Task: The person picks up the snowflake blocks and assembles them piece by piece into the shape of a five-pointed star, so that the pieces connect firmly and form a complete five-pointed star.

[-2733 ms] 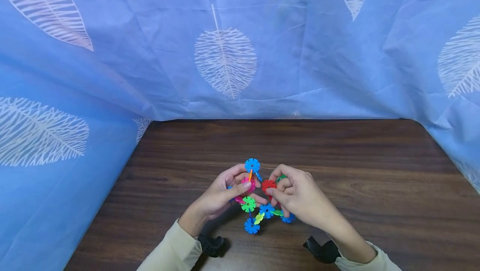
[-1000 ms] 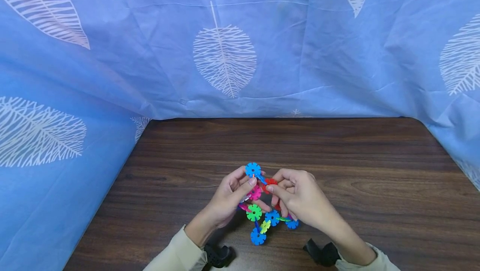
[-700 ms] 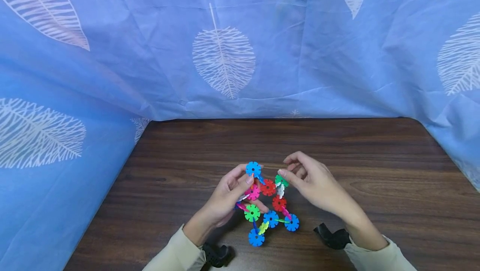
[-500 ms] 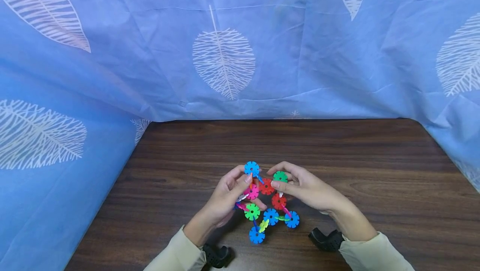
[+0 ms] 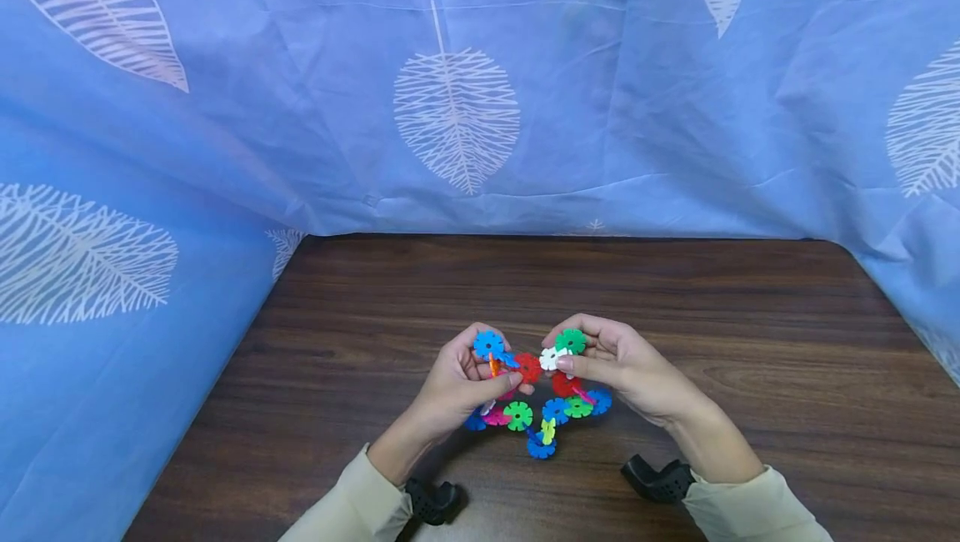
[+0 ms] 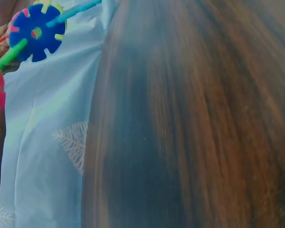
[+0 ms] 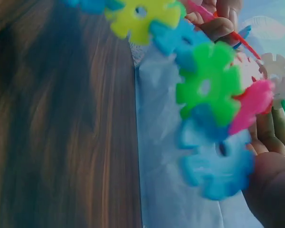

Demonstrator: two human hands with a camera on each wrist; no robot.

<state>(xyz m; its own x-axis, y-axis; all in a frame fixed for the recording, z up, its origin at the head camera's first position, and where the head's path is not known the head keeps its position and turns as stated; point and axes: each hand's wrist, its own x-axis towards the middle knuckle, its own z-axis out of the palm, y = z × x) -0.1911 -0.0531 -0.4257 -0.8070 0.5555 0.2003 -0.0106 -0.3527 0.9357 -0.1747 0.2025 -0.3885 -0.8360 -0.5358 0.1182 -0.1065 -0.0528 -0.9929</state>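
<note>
Several notched plastic snowflake discs are joined in a ring, held up before me by both hands. My left hand (image 5: pixel 447 383) grips its upper left, thumb on the red disc (image 5: pixel 528 368) and a light-blue disc (image 5: pixel 489 345) above the thumb. On the opposite side my right hand (image 5: pixel 643 371) pinches the white disc (image 5: pixel 552 358), to which a dark-green disc (image 5: pixel 572 341) is attached. Lower in the ring hang a bright-green disc (image 5: pixel 518 416) and a blue disc (image 5: pixel 542 447). The right wrist view shows a green disc (image 7: pixel 213 71) close up; the left one, a dark-blue disc (image 6: pixel 23 28).
Beneath the hands lies a dark wood-grain table (image 5: pixel 360 292). A blue cloth (image 5: pixel 570 125) with white leaf prints hangs behind it and along the left. Black wrist mounts (image 5: pixel 435 502) sit at both cuffs.
The right hand let go of the red disc, drew back, and now pinches the white and dark-green part. The left thumb moved down to the red disc. The ring has tilted, its lower end rising.
</note>
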